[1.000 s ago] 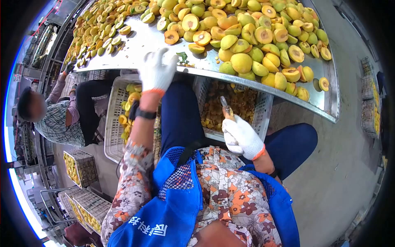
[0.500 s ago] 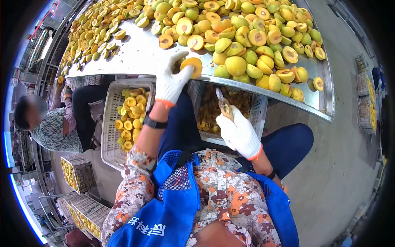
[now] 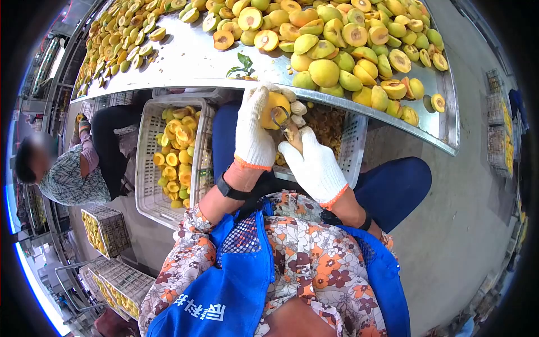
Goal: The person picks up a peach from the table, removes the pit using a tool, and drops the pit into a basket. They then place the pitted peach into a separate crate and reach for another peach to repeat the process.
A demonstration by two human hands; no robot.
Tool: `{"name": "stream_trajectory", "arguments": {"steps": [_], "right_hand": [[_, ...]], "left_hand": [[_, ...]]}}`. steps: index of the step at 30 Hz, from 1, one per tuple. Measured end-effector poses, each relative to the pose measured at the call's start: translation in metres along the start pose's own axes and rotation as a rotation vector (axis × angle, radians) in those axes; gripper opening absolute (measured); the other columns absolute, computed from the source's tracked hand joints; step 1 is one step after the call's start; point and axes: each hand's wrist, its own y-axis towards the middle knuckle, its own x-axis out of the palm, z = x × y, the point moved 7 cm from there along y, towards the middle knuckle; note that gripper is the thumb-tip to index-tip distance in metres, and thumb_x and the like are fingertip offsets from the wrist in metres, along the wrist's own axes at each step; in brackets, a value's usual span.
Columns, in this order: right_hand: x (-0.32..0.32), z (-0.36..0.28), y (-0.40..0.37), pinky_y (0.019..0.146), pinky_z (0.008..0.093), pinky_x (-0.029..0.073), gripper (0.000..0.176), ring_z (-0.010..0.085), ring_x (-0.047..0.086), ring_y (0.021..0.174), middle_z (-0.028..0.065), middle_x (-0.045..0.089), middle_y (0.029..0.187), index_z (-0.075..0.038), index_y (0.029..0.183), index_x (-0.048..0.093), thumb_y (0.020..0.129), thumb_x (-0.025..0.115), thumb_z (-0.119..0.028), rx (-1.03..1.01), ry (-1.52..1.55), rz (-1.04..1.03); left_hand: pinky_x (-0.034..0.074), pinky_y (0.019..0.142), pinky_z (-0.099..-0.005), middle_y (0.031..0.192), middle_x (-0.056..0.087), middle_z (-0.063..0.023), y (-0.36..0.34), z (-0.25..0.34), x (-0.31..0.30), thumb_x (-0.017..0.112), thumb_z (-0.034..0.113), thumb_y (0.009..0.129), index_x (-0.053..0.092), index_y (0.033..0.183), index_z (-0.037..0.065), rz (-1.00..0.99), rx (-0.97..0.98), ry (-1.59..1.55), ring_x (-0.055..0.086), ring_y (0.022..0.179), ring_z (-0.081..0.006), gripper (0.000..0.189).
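Snugly in knit-gloved hands [image 3: 254,132] [image 3: 314,165]: round fruit [image 3: 274,108], looped metal blade [image 3: 279,117].

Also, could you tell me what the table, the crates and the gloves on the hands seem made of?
Table: likely stainless steel, grey, dully reflective. Crates: probably plastic, white moulded lattice. Gloves on left hand (holding fruit) and right hand (holding tool): seemingly knitted cotton, white, orange cuffs.

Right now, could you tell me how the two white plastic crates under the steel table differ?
The left white slotted crate holds yellow fruit halves; the right crate holds brownish scraps. The left is mostly visible; the gloved right hand hides part of the right. Both sit under the table.
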Motion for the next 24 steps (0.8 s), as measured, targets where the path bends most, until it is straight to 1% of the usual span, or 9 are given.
{"name": "stream_trajectory", "arguments": {"steps": [2, 6, 9, 14, 18, 20, 21, 23, 24], "right_hand": [[0.001, 0.002, -0.001, 0.058, 0.0563, 0.052, 0.043, 0.0517, 0.066, 0.073, 0.0327, 0.064, 0.074, 0.007, 0.116, 0.049, 0.099, 0.062, -0.03, 0.01, -0.002, -0.011], [0.004, 0.005, -0.004, 0.06, 0.0573, 0.052, 0.043, 0.0523, 0.066, 0.074, 0.034, 0.064, 0.075, 0.007, 0.116, 0.048, 0.099, 0.061, -0.03, 0.029, 0.008, -0.02], [0.011, 0.008, -0.01, 0.063, 0.0583, 0.053, 0.044, 0.053, 0.065, 0.076, 0.0351, 0.064, 0.076, 0.007, 0.119, 0.048, 0.099, 0.061, -0.03, -0.085, -0.095, -0.067], [0.008, 0.008, -0.011, 0.067, 0.0555, 0.053, 0.048, 0.053, 0.066, 0.086, 0.0367, 0.064, 0.084, 0.008, 0.121, 0.05, 0.099, 0.06, -0.033, 0.119, 0.207, -0.101], [0.014, 0.017, -0.015, 0.069, 0.0532, 0.053, 0.048, 0.0526, 0.065, 0.09, 0.0366, 0.064, 0.088, 0.008, 0.12, 0.051, 0.099, 0.06, -0.033, 0.222, 0.35, -0.199], [0.016, 0.014, -0.017, 0.071, 0.053, 0.052, 0.048, 0.0528, 0.064, 0.094, 0.0368, 0.064, 0.091, 0.008, 0.12, 0.051, 0.098, 0.06, -0.034, -0.027, 0.153, -0.17], [0.014, 0.011, -0.016, 0.071, 0.053, 0.052, 0.048, 0.0528, 0.064, 0.094, 0.0368, 0.064, 0.091, 0.008, 0.12, 0.051, 0.098, 0.06, -0.034, -0.024, 0.155, -0.169], [0.014, 0.016, -0.016, 0.069, 0.0518, 0.052, 0.043, 0.0528, 0.065, 0.08, 0.0316, 0.064, 0.081, 0.005, 0.123, 0.051, 0.099, 0.059, -0.029, 0.236, 0.304, -0.228], [0.013, 0.019, -0.015, 0.069, 0.0518, 0.052, 0.043, 0.0528, 0.065, 0.08, 0.0316, 0.064, 0.081, 0.005, 0.123, 0.051, 0.099, 0.059, -0.029, 0.234, 0.304, -0.227]], "left_hand": [[0.061, 0.071, -0.038, 0.1, 0.067, -0.0151, -0.002, -0.003, 0.002, 0.05, 0.029, 0.106, 0.053, 0.11, 0.004, -0.012, -0.024, -0.088, 0.07, 0.084, -0.026, 0.025], [0.06, 0.069, -0.0354, 0.098, 0.067, -0.015, -0.005, -0.001, 0.004, 0.049, 0.033, 0.107, 0.056, 0.11, 0.004, 0.014, 0.058, 0.111, 0.069, 0.082, -0.0252, 0.03], [0.057, 0.066, -0.0337, 0.094, 0.067, -0.0144, -0.008, -0.002, 0.003, 0.05, 0.035, 0.107, 0.059, 0.108, 0.004, 0.053, 0.082, 0.248, 0.068, 0.078, -0.0247, 0.032], [0.056, 0.061, -0.031, 0.087, 0.067, -0.0131, -0.006, -0.006, 0.0, 0.048, 0.034, 0.108, 0.06, 0.104, 0.003, 0.042, 0.021, 0.24, 0.066, 0.069, -0.0214, 0.034], [0.052, 0.055, -0.0276, 0.081, 0.066, -0.0113, -0.01, -0.003, 0.005, 0.046, 0.034, 0.108, 0.061, 0.099, 0.003, 0.062, 0.076, 0.377, 0.062, 0.062, -0.0168, 0.036], [0.051, 0.053, -0.0259, 0.078, 0.066, -0.01, -0.009, 0.0, 0.004, 0.046, 0.033, 0.109, 0.062, 0.097, 0.003, 0.074, 0.108, 0.442, 0.061, 0.059, -0.0145, 0.036], [0.05, 0.052, -0.0254, 0.077, 0.066, -0.0098, -0.006, -0.003, 0.002, 0.046, 0.034, 0.109, 0.062, 0.097, 0.003, 0.073, 0.053, 0.43, 0.06, 0.058, -0.0139, 0.037], [0.049, 0.051, -0.0249, 0.076, 0.065, -0.0096, -0.007, -0.007, 0.001, 0.046, 0.034, 0.109, 0.062, 0.096, 0.003, 0.074, -0.006, 0.419, 0.059, 0.057, -0.0133, 0.037], [0.048, 0.051, -0.0248, 0.075, 0.065, -0.0095, -0.009, -0.004, 0.005, 0.046, 0.033, 0.109, 0.062, 0.096, 0.002, 0.067, 0.025, 0.437, 0.059, 0.057, -0.0132, 0.037]]}}
